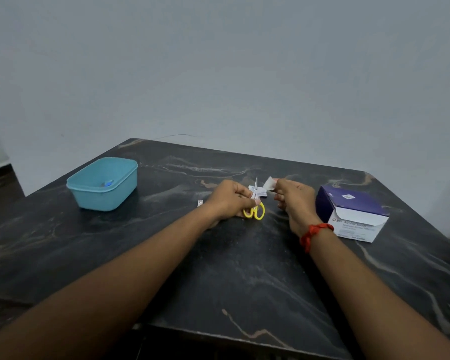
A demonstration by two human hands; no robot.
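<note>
Only the head view here, so taking everything off the yellow-handled scissors (pixel 254 205), which sit roughly mid-tabletop (pixel 244 268). The left hand (pixel 231 201) is curled round the handle loops, blades pointing away from the person and only slightly parted. Right at the blades is a small white sachet (pixel 259 191), and the right hand (pixel 292 201), just right of the scissors, pinches a white flap of it between thumb and fingertips, other fingers loosely curled. Can't tell if that flap is still attached or already cut free.

Handling-wise, the sachet looks feather-light and floppy, probably thin foil or paper, so it'll buckle if only one corner is held. Best grip is a pinch close beside the cut line, keeping it taut against the blades. The scissors look small and stiff, nothing tricky.

A tiny white scrap (pixel 200 203) lies just left of the scissors, a light blue tub (pixel 102 198) sits well off to the left, and an opened purple-and-white box (pixel 353 211) of alcohol swabs is off to the right. Red thread bracelet (pixel 315 233) on the right wrist.
</note>
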